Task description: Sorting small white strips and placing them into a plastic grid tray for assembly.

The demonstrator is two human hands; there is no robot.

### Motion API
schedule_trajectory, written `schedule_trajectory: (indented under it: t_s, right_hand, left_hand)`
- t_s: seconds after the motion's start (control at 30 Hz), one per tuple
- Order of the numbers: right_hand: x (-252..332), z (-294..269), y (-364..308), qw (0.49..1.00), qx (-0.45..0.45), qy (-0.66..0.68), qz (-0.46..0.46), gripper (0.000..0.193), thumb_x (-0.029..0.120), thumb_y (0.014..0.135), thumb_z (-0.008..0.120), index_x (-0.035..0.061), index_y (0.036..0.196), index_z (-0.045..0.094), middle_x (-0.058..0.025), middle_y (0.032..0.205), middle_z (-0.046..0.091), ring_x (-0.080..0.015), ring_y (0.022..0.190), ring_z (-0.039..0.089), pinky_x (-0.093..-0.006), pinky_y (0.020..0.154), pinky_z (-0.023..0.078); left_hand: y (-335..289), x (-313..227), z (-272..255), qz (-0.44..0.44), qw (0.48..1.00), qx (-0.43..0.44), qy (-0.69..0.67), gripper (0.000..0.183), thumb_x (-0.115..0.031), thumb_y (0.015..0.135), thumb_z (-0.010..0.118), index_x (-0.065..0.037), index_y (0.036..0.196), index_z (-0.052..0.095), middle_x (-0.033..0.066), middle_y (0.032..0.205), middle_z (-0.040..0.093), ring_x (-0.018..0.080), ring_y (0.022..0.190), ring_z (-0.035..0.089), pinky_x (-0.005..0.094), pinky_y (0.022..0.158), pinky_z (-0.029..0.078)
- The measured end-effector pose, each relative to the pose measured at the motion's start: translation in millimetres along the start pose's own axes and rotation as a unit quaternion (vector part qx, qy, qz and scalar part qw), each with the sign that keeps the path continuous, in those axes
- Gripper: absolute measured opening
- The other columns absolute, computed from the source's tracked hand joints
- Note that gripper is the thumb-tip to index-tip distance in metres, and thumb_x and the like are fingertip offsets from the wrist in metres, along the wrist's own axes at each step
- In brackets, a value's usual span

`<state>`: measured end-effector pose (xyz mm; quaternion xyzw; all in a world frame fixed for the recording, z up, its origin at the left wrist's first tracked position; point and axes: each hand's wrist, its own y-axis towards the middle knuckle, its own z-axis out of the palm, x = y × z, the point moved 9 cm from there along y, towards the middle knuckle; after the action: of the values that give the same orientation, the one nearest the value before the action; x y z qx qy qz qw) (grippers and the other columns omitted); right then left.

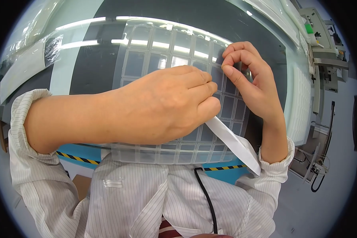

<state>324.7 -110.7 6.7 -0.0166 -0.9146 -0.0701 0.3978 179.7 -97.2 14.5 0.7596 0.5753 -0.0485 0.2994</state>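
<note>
A clear plastic tray (135, 63) with rows of rectangular compartments lies on the dark work surface in front of me. My left hand (174, 101) reaches across it with curled fingers. A white strip (236, 143), paper or film, comes out from beneath those fingers and slants toward my right sleeve. Over the far right part of the tray, my right hand (256, 75) has thumb and index finger pinched together at the tray's edge. Whatever lies between these fingertips is too small to make out. The left fingertips are partly hidden behind the hand.
Clear plastic wrap with a white sheet (23, 70) lies at the left. Bright light reflections cross the glossy table (101, 67). Yellow-black striped tape (78, 158) marks the near edge. Grey equipment (323, 47) stands beyond the right side, and a black cord (206, 192) hangs down my front.
</note>
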Motion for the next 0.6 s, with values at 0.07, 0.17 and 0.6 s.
schedule_trajectory:
  t_s: [0.07, 0.17, 0.6]
  right_hand:
    - [-3, 1, 0, 0.999, 0.005, 0.018, 0.025, 0.007, 0.008, 0.094, 0.067, 0.0013, 0.093, 0.065, -0.0037, 0.111, 0.061, -0.0106, 0.091, 0.052, -0.0245, 0.079, 0.04]
    - [-6, 1, 0, 0.999, -0.001, 0.027, 0.034, 0.008, 0.009, 0.094, 0.067, 0.0013, 0.093, 0.065, -0.0038, 0.112, 0.061, -0.0106, 0.091, 0.052, -0.0243, 0.08, 0.04]
    - [-1, 12, 2, 0.986, -0.062, -0.142, -0.066, 0.015, 0.009, 0.098, 0.067, 0.0021, 0.103, 0.055, -0.0081, 0.113, 0.052, -0.0171, 0.091, 0.051, -0.0277, 0.081, 0.046]
  left_hand:
    - [-1, 0, 0, -0.003, 1.0, -0.001, 0.0, 0.014, -0.008, 0.087, 0.063, 0.004, 0.091, 0.057, 0.0231, 0.12, 0.065, 0.0369, 0.118, 0.063, 0.044, 0.1, 0.053]
    - [-1, 1, 1, -0.002, 1.0, 0.0, -0.008, 0.014, -0.008, 0.087, 0.062, 0.004, 0.091, 0.057, 0.0231, 0.12, 0.066, 0.0365, 0.117, 0.063, 0.0432, 0.1, 0.054]
    - [3, 2, -1, 0.006, 1.0, 0.004, 0.0, 0.013, -0.007, 0.087, 0.062, 0.003, 0.092, 0.057, 0.0221, 0.12, 0.066, 0.0369, 0.116, 0.064, 0.0435, 0.099, 0.054]
